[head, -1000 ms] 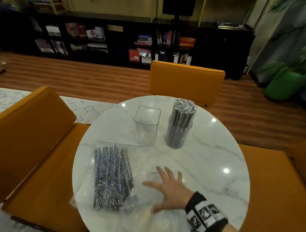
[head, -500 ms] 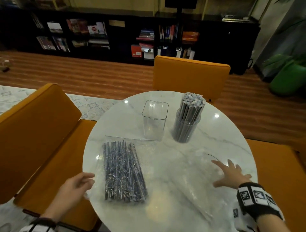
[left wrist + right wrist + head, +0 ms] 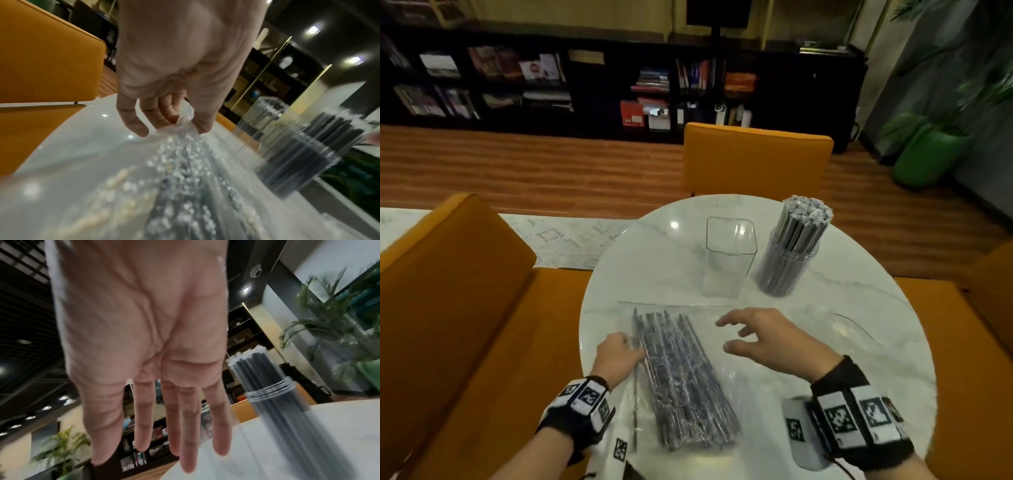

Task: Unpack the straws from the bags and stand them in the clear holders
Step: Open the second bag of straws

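A clear bag of dark straws [image 3: 681, 377] lies flat on the near left of the round marble table [image 3: 842, 308]. My left hand [image 3: 619, 349] is at the bag's left edge. In the left wrist view its fingers [image 3: 164, 116] pinch a fold of the bag [image 3: 185, 162]. My right hand [image 3: 756, 335] hovers just right of the straws with spread fingers [image 3: 185, 426] and holds nothing. Behind the bag stand an empty square clear holder [image 3: 729, 257] and a round clear holder [image 3: 791, 253] packed with upright straws.
A flattened empty clear bag [image 3: 859, 335] lies on the table's right side. Orange chairs stand at the left [image 3: 448, 291], the far side [image 3: 756, 161] and the right [image 3: 962, 325]. Dark bookshelves [image 3: 551, 85] line the back wall, with a green pot [image 3: 924, 161] at the right.
My left hand came up from the table's edge and took hold of the bag's left side. My right hand swung from the table's right side to just right of the straws.
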`<move>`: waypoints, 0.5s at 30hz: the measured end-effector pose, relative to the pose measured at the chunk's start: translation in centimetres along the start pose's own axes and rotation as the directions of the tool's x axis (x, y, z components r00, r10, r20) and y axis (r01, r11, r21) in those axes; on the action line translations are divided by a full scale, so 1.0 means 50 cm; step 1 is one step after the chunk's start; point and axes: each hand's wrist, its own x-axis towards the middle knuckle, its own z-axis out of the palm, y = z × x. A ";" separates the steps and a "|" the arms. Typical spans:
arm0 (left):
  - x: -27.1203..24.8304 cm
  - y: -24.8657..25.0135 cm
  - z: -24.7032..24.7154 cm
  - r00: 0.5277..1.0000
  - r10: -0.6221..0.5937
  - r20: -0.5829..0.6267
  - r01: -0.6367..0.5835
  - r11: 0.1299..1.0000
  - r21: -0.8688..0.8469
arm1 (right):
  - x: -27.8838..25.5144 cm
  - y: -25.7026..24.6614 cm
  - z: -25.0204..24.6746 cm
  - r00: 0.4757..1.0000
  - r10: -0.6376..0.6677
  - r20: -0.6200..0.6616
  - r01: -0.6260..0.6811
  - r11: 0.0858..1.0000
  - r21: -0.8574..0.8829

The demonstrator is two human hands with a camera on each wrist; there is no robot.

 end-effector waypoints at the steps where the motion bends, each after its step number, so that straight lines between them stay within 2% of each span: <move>1: -0.008 0.004 -0.018 0.998 0.057 0.006 -0.057 0.998 -0.026 | 0.013 -0.019 0.003 1.000 -0.022 -0.012 0.022 1.000 -0.007; 4: -0.030 0.023 -0.082 0.980 0.194 0.034 -0.189 0.975 -0.118 | 0.047 -0.066 -0.005 0.990 -0.091 -0.108 0.085 0.994 -0.062; 8: -0.063 0.072 -0.163 0.919 0.389 0.060 -0.372 0.909 -0.187 | 0.079 -0.112 -0.025 0.966 -0.141 -0.219 0.136 0.990 -0.038; 11: -0.084 0.110 -0.203 0.859 0.504 0.095 -0.484 0.858 -0.172 | 0.080 -0.142 -0.037 0.951 -0.155 -0.268 0.180 0.981 0.072; 15: -0.088 0.126 -0.234 0.814 0.581 0.019 -0.574 0.808 -0.135 | 0.060 -0.162 -0.042 0.927 -0.162 -0.338 0.249 0.941 0.231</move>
